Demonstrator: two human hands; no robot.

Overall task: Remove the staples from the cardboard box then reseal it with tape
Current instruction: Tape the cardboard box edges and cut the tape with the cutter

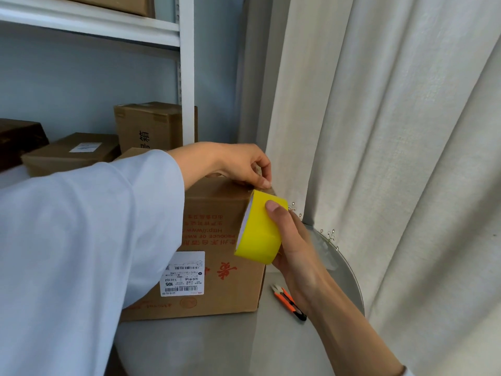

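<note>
1. Cardboard is our landmark: a brown cardboard box printed with red lettering and carrying a white shipping label on its near side, standing on a pale round table.
2. Our right hand wraps around a yellow roll of tape, thumb on its outer face and fingers behind it, holding the roll against the box's upper right corner.
3. Our left hand, reaching over the top of the box in a loose pale sleeve, pinches the tape's free end between thumb and fingertips at that same corner; the strip itself looks clear and is hard to make out.
4. We cannot see any staples from here; the box top is mostly hidden.
5. To the right of the box, on the table, lie small orange-handled snips.
6. Behind the box, a white shelf unit holds more cartons; a pale curtain hangs to the right.
7. We judge the resealing step is under way, just starting a strip.
8. Next, we would likely press the free end down firmly, then draw the roll along the seam, keeping the tape taut and straight.
</note>
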